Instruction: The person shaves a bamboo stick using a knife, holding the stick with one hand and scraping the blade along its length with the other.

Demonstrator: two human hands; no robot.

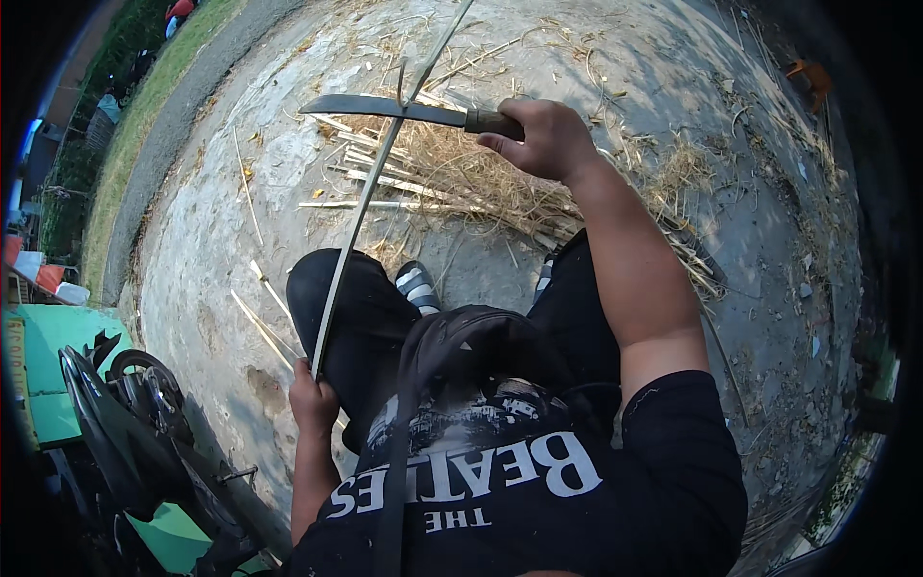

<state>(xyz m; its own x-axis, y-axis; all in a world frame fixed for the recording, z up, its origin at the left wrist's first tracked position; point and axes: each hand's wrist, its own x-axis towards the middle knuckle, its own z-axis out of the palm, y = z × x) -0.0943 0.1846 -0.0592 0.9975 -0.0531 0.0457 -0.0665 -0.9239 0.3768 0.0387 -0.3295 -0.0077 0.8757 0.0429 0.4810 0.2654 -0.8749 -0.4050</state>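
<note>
My right hand (550,137) is closed around the wooden handle of a long knife (361,105). The blade points left and lies across a long, thin strip that looks like split bamboo (351,236). A thin shaving (402,82) curls up where blade and strip meet. Low on the left, by my knee, my left hand (312,396) grips the near end of the strip. From there it slants up past the blade and runs out at the top of the view.
A heap of split sticks and curly shavings (481,183) lies on the concrete ground (207,240) beyond my feet. Loose strips (264,332) rest left of my knee. A parked motorcycle (135,423) stands at the lower left. An orange object (812,82) is at the far right.
</note>
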